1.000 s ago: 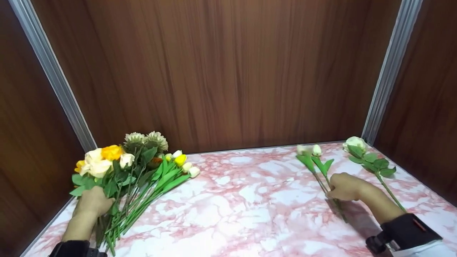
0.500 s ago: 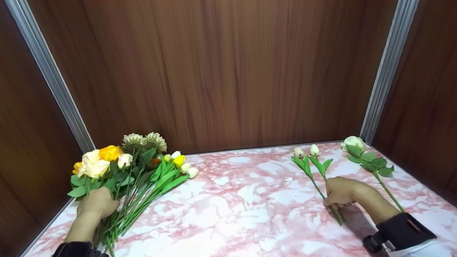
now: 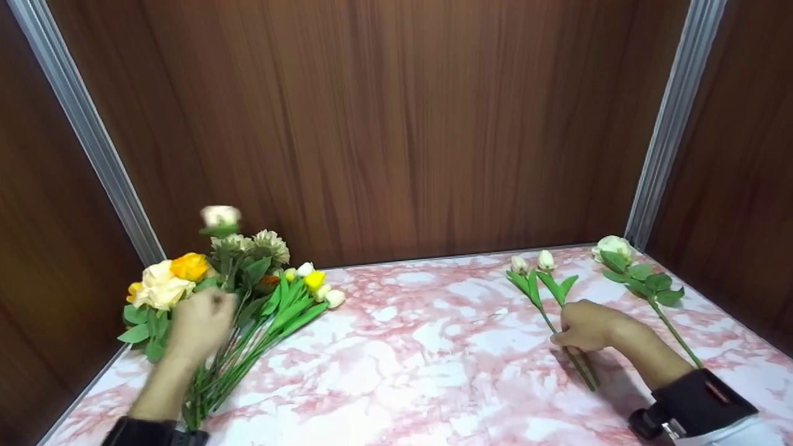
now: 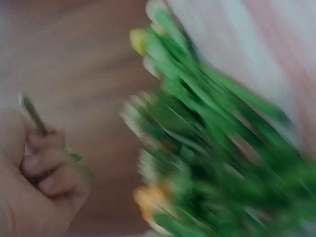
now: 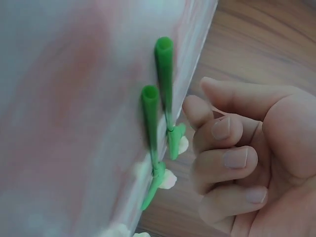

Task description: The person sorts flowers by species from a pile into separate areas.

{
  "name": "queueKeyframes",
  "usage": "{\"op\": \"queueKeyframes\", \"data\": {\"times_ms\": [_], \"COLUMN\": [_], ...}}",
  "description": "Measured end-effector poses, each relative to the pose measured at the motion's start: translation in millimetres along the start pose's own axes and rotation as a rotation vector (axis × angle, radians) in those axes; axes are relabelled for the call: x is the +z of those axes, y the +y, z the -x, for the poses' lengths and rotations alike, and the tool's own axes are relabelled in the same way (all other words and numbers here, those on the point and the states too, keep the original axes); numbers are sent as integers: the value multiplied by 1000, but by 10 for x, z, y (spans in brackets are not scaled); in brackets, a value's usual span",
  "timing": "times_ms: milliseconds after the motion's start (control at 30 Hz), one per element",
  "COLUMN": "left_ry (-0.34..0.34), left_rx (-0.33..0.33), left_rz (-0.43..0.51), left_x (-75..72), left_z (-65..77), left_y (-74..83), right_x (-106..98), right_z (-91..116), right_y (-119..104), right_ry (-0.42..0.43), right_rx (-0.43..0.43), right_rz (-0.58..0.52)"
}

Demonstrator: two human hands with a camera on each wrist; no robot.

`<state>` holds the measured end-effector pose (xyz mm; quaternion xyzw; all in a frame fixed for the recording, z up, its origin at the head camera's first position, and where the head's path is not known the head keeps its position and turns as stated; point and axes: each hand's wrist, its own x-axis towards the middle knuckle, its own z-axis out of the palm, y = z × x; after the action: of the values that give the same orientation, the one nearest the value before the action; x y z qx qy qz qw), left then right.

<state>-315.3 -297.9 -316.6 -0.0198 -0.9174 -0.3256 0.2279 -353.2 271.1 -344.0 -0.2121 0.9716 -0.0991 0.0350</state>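
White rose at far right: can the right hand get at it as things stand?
Likely yes. The right hand appears to hold nothing, and only bare tabletop shows between it and the leaves of the white rose. Nothing visible covers the bloom or leaves.

The place was a boxed-in booth, though whether in a shop or a lab could not be told. Wood-grain panels [image 3: 396,124] stood behind and on both sides of the pink-marbled surface [image 3: 421,353], and metal posts [image 3: 675,124] rose at the surface's far corners.
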Motion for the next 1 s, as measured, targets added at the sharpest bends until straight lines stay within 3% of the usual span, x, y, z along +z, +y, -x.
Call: {"op": "queueKeyframes", "data": {"times_ms": [67, 167, 233, 300, 367, 433, 533, 733, 833, 900, 1000], "left_ry": [-118, -292, -410, -537, -643, -715, -748, -764, -766, -769, -749], "left_rx": [-29, -22, 38, 148, 219, 272, 288, 359, 389, 411, 398], "left_rz": [196, 500, 660, 821, 949, 1047, 1093, 1145, 1156, 1128, 979], "left_x": [104, 344, 530, 701, 825, 901, 949, 1004, 1004, 981, 891], "left_z": [93, 358, 589, 832, 1038, 1186, 1282, 1255, 1261, 1261, 1194], "left_y": [340, 875, 1182, 1408, 1559, 1638, 1673, 1629, 1640, 1655, 1649], "right_x": [-22, -41, -26, 18, 78, 132, 181, 257, 280, 265, 181], "right_z": [11, 57, 133, 245, 379, 489, 591, 598, 589, 583, 551], "right_y": [-127, -514, -869, -1225, -1523, -1724, -1872, -1914, -1926, -1920, -1833], "right_ry": [60, 130, 121, 97, 76, 91, 128, 269, 288, 298, 334], "right_rx": [-45, -194, -339, -531, -698, -823, -862, -894, -937, -944, -930], "right_rz": [-15, -156, -314, -422, -442, -394, -330, -268, -292, -298, -280]}}
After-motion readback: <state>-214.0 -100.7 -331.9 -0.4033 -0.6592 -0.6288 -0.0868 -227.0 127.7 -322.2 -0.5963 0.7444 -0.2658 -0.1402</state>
